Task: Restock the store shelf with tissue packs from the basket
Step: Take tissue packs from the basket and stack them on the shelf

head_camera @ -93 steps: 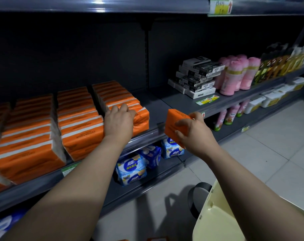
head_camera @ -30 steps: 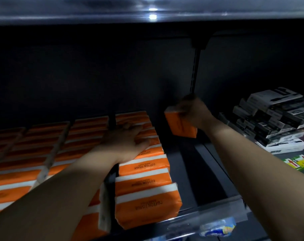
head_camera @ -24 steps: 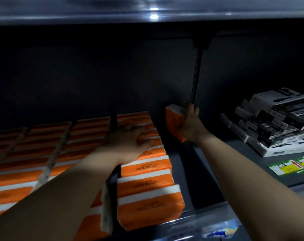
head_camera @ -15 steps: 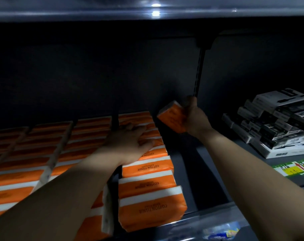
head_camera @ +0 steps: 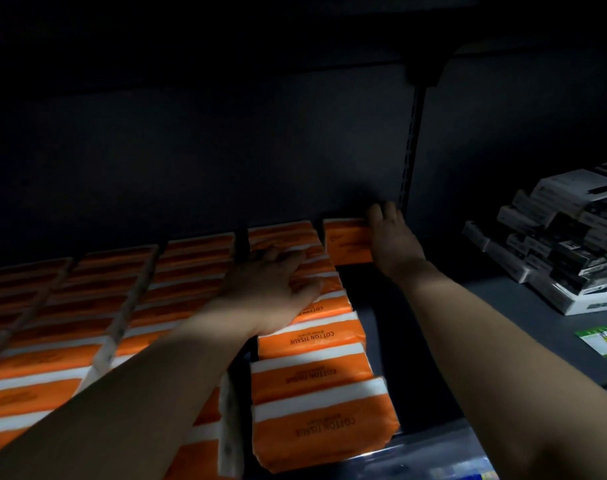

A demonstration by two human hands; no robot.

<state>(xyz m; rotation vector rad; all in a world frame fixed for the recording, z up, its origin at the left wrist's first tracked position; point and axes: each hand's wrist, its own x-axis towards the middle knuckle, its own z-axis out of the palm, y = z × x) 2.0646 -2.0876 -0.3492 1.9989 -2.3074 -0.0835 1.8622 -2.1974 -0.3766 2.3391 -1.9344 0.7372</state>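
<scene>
Fingers (head_camera: 381, 212) of the right hand (head_camera: 394, 247) lie along the right end of one orange tissue pack (head_camera: 347, 241), tips at its top corner. The thumb is hidden, so it cannot be told whether they grip the pack or only touch it. That pack stands upright on a long edge at the back of the shelf (head_camera: 503, 306), just right of the far end of the rightmost row (head_camera: 316, 386) of orange packs and close to the dark back panel.

Fingers (head_camera: 288, 256) of the left hand (head_camera: 271, 289) are fairly straight and spread, palm down, pressing on the tops of the packs in the far half of that row and holding nothing. The nearer packs in the row overlap and read "COTTON TISSUE".

Left of the row stand further rows (head_camera: 87, 306) of the same packs, parted by pale dividers (head_camera: 129, 306). Just right of the row a bare dark strip of shelf runs front to back. Farther right, a slotted upright post (head_camera: 411, 150) rises at the back. Beyond it, well apart from the row, are a stack of black-and-white boxes (head_camera: 565, 244) and a green-yellow price label (head_camera: 603, 341).
</scene>
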